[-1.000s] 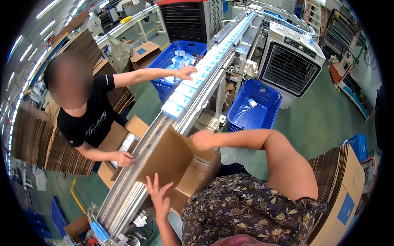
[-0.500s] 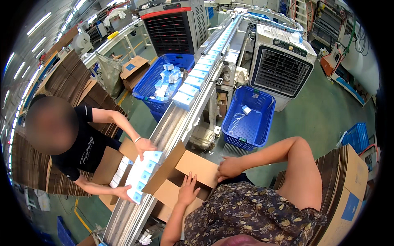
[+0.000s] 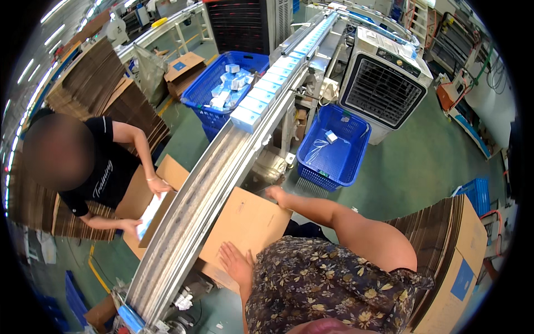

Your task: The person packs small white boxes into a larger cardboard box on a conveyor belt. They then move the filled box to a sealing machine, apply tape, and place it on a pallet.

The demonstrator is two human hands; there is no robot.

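In front of me a brown cardboard box [image 3: 247,220] stands against the near side of the conveyor, its top flap lying flat over the opening. My left hand [image 3: 236,263] rests on the near left part of that flap, fingers stretched out and slightly spread. At the box's far right edge is my right hand [image 3: 276,196], its fingers curled against the cardboard and partly hidden. Across the belt, a co-worker's two hands [image 3: 158,186] hold a row of small white-and-blue cartons [image 3: 151,211] inside an open cardboard box [image 3: 177,171].
The conveyor [image 3: 183,209] runs diagonally between us, with a line of white-and-blue cartons [image 3: 258,106] farther up. Blue baskets stand on both sides, one with several cartons [image 3: 194,92], one with a single carton [image 3: 311,167]. Flattened cardboard [image 3: 439,245] is stacked at my right.
The flap of my box has swung down over its opening, and my left hand now lies on it. The co-worker's cartons have moved off the belt into the box opposite.
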